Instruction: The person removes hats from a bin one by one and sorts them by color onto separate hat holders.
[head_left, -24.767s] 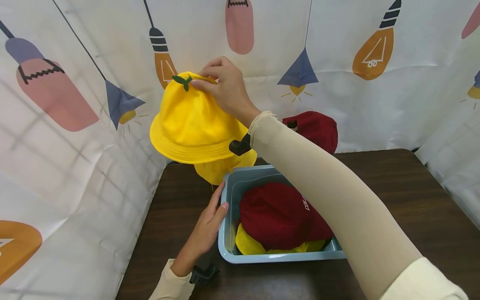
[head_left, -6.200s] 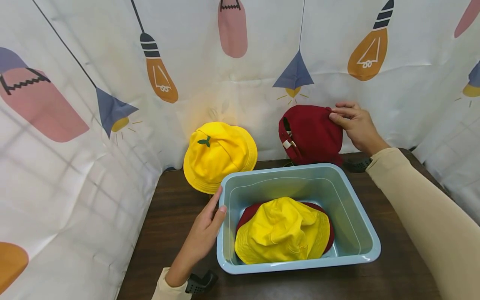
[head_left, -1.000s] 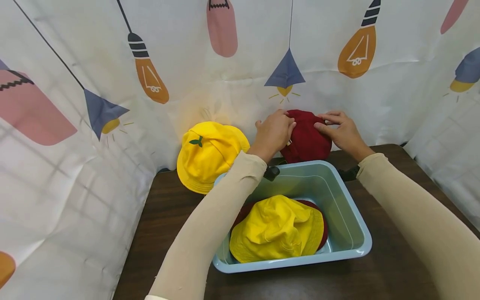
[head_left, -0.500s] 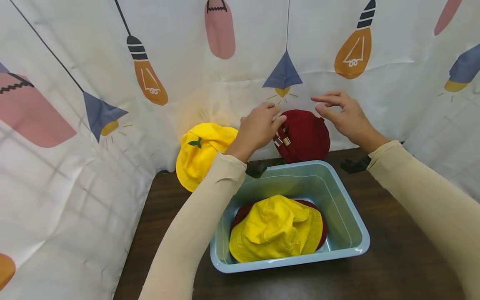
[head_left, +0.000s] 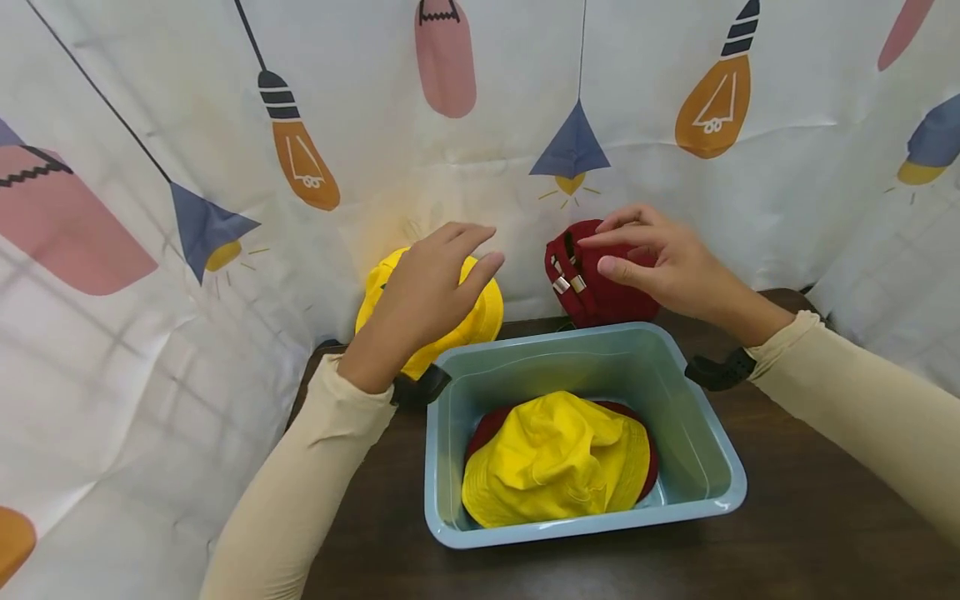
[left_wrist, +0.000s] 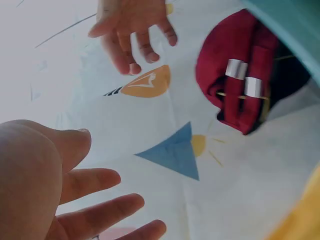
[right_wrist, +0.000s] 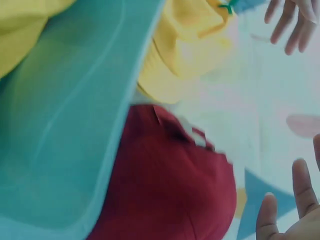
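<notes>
My left hand hovers in front of a yellow bucket hat, its fingers loosely extended and holding nothing. The hat stands at the back left, partly hidden by that hand. My right hand is in the air before the maroon cap at the back right. Its fingers are relaxed; in the right wrist view, they appear apart from the cap. Metal strap buckles show on the cap in the left wrist view. A light blue basin holds another yellow hat over a maroon one.
The basin stands on a dark wood table, just in front of the two standing hats. A white curtain printed with lamps and bulbs hangs behind and at the sides. Each wrist wears a black device.
Earlier, my right hand held up a yellow hat and a maroon cap lay uppermost in the basin; later yellow lies on top. Both hands have left the standing maroon cap, the left moving leftward.
</notes>
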